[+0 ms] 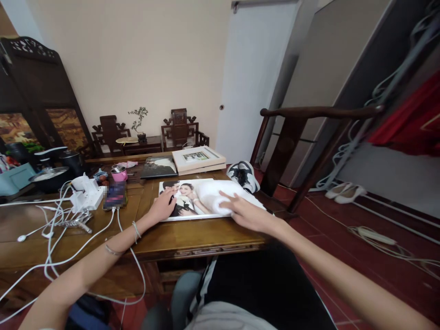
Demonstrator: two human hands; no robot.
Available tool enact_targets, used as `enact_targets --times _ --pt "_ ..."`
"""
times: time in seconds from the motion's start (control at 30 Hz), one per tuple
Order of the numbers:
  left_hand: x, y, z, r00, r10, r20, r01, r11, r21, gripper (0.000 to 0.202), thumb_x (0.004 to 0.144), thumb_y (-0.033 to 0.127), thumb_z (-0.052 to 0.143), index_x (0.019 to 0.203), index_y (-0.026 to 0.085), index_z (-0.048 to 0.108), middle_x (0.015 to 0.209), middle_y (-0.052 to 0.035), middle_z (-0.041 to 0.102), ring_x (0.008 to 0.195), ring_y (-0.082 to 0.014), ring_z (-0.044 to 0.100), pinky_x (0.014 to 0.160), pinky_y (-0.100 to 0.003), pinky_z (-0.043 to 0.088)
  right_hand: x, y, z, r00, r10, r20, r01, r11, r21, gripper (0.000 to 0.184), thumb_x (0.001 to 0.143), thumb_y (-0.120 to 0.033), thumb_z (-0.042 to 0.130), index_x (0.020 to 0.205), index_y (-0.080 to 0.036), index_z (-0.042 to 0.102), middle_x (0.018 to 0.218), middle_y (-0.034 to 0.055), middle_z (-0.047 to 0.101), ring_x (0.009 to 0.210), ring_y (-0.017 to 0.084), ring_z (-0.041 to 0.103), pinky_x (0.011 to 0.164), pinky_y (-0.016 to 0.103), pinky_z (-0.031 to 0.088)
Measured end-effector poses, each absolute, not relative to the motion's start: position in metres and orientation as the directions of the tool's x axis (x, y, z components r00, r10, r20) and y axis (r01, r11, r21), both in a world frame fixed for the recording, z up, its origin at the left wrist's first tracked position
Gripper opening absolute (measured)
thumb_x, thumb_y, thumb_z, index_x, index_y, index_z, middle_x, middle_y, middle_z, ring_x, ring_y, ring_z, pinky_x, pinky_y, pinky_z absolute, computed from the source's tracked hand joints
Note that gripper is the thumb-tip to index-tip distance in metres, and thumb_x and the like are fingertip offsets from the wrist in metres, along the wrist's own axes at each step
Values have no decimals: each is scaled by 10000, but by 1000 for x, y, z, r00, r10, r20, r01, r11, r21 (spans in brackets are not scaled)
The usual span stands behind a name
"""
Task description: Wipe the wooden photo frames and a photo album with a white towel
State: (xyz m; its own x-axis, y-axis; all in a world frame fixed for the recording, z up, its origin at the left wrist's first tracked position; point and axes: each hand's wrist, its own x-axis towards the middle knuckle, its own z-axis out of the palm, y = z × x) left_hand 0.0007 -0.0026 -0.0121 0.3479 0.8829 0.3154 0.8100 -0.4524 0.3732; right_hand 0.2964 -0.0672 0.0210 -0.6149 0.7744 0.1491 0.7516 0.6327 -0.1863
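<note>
A large photo print (185, 199) of a couple lies flat on the wooden table (165, 238). My left hand (163, 205) rests on its left part with fingers stretched out, holding it down. My right hand (242, 211) lies flat on a white cloth (215, 196) that covers the print's right part, fingers spread over the cloth. Both wrists reach forward from the near table edge; thin bracelets ring my left wrist.
Behind the print lie a dark photo album (158, 167) and stacked white frames (198, 159). A phone (115, 195), power strip (87, 196), white cables, a pink mug (118, 173) and pots sit left. A sneaker (244, 176) and wooden chair (309, 137) stand right.
</note>
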Motion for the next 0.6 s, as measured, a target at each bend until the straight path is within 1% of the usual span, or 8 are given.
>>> enact_targets --times 0.07,0.17,0.27,0.33,0.4,0.43,0.5,0.6 --pt "1 -2 -14 351 875 334 804 -464 372 392 917 275 392 1269 187 541 1416 -93 479 1362 -246 365 1116 -472 303 300 -105 19 -638 755 149 726 655 -210 537 648 -23 395 1100 -197 629 1386 116 497 1402 251 244 1125 499 204" --pt "-1 -1 -14 369 866 337 796 -482 367 398 913 278 388 1268 182 539 1419 -95 475 1357 -248 371 1112 -477 309 300 -131 19 -664 732 153 697 680 -227 537 616 -27 406 1056 -225 642 1436 89 445 1389 247 280 1128 494 204" --pt "-2 1 -14 391 859 331 792 -498 354 413 915 299 379 1275 171 537 1427 -107 462 1355 -256 373 1109 -480 311 295 -106 20 -659 725 199 693 688 -216 539 629 -24 386 1065 -209 644 1313 100 567 1322 257 400 1093 480 261" --pt "-4 2 -13 408 852 329 788 -510 344 419 920 311 372 1279 174 538 1432 -101 456 1357 -253 369 1111 -470 311 289 -69 21 -655 720 229 694 694 -192 514 655 -25 378 1059 -185 652 1132 98 666 1204 265 519 1049 444 312" --pt "-4 2 -12 416 850 322 788 -514 339 422 924 311 363 1283 178 540 1434 -94 454 1357 -253 367 1112 -468 310 282 -26 24 -637 730 246 720 678 -148 471 695 -65 405 1089 -154 647 1019 100 696 1054 275 598 972 412 371" --pt "-5 2 -12 417 851 318 788 -513 340 423 925 308 360 1285 180 540 1435 -93 453 1358 -255 366 1112 -471 310 278 -6 26 -625 744 236 736 663 -138 474 705 -80 416 1120 -143 638 1019 103 698 999 269 615 917 375 405" --pt "-5 3 -12 413 855 315 788 -508 347 421 925 302 362 1288 185 541 1433 -94 456 1357 -259 367 1109 -480 311 270 27 30 -582 777 240 773 620 -134 475 715 -79 416 1132 -134 635 1046 109 696 989 253 615 878 325 417" --pt "-4 3 -11 398 862 314 793 -495 355 416 926 303 367 1287 197 545 1431 -90 459 1356 -259 370 1109 -483 310 261 50 32 -541 803 249 801 582 -137 491 717 -57 396 1140 -133 633 1119 122 676 1063 254 587 908 319 393"
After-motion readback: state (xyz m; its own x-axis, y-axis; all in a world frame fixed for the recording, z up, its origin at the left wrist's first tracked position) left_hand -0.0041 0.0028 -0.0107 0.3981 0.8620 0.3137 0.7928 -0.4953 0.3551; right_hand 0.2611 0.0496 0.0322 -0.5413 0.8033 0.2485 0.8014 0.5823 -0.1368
